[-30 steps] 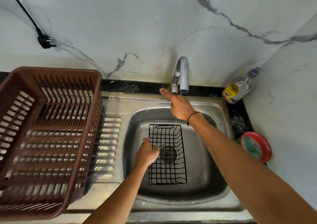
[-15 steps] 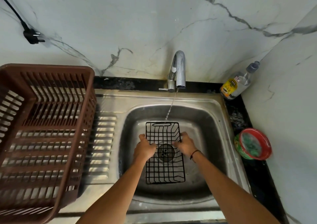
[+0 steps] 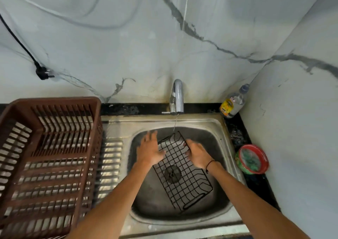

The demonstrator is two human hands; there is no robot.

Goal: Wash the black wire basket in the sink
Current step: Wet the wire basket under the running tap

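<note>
The black wire basket [image 3: 184, 182] lies askew in the steel sink [image 3: 220, 129], its far end raised toward the thin water stream [image 3: 176, 122] running from the tap [image 3: 177, 96]. My left hand [image 3: 149, 150] lies against the basket's left side with fingers straight and spread, and its thumb touches the wire. My right hand [image 3: 198, 154] grips the right rim near the far end, fingers curled over it. The drain [image 3: 172, 173] shows through the basket's mesh.
A large brown plastic dish rack [image 3: 47, 161] stands on the drainboard to the left. A clear bottle [image 3: 233, 104] leans in the back right corner, and a red-rimmed tub [image 3: 252, 159] sits on the right counter. A black plug [image 3: 43, 73] hangs on the wall.
The basket has turned clockwise from lying straight on the sink floor, and its far end has risen to the water. My left hand has opened along its side.
</note>
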